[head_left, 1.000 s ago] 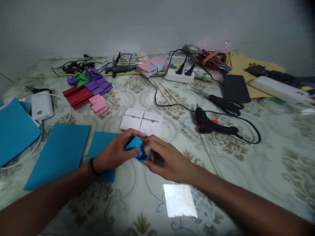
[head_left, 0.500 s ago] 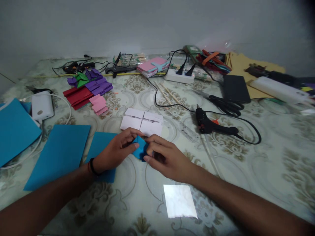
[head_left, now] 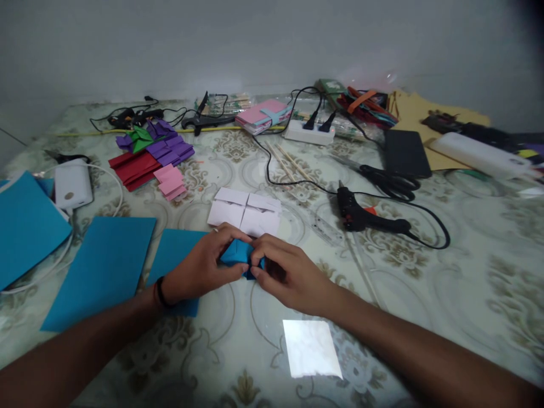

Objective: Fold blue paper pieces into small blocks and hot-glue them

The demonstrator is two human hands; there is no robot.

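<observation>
Paper block (head_left: 236, 252), small, matte blue and creased, sits between my left grip (head_left: 202, 266) and right grip (head_left: 295, 275), both clamped on it.

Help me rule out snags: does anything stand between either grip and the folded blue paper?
Nothing visible: the left grip and right grip both hold the folded blue paper directly. The folded white paper lies beyond them, not between.

Lighting dim, cool and diffuse, wall (head_left: 255, 45) reading flat grey, upper right corner darkened, glossy desk (head_left: 446, 294) showing pale sheen, brightest at a white square patch (head_left: 312, 348) (glare or paper unclear), right forearm (head_left: 408, 345) softly shaded, right edge stretched and blurred, fine detail soft.
</observation>
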